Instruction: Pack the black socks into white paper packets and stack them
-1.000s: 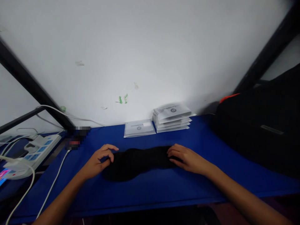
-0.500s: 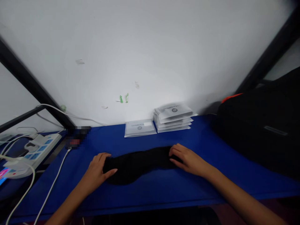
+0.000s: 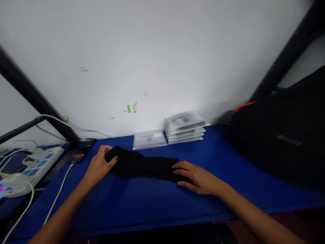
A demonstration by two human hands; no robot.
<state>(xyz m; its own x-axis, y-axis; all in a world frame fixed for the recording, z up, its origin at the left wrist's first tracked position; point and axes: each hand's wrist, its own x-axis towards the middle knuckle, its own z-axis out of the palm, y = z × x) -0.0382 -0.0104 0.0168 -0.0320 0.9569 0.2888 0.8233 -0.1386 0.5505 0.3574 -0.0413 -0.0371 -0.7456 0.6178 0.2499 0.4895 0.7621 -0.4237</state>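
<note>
A long, narrow piece of black cloth (image 3: 147,165) lies across the blue table; whether it is a sock or a sleeve I cannot tell. At its left end, my left hand (image 3: 101,162) is closed, thumb and fingers pinching the fabric and lifting it slightly. My right hand (image 3: 195,177) rests on the other end with its fingers stretched out, pressing lightly on the cloth. The middle of the fabric sags a little between the two hands.
Behind the cloth, a stack of pale printed pouches (image 3: 185,127) stands beside a single flat pouch (image 3: 149,139). A black bag (image 3: 274,149) fills the right side. To the left are a phone-like dark device (image 3: 85,149), white cables and a power strip (image 3: 38,169).
My left hand has moved left and away from me, pinching and raising the cloth's left end. My right hand has flattened its fingers on the right end.
</note>
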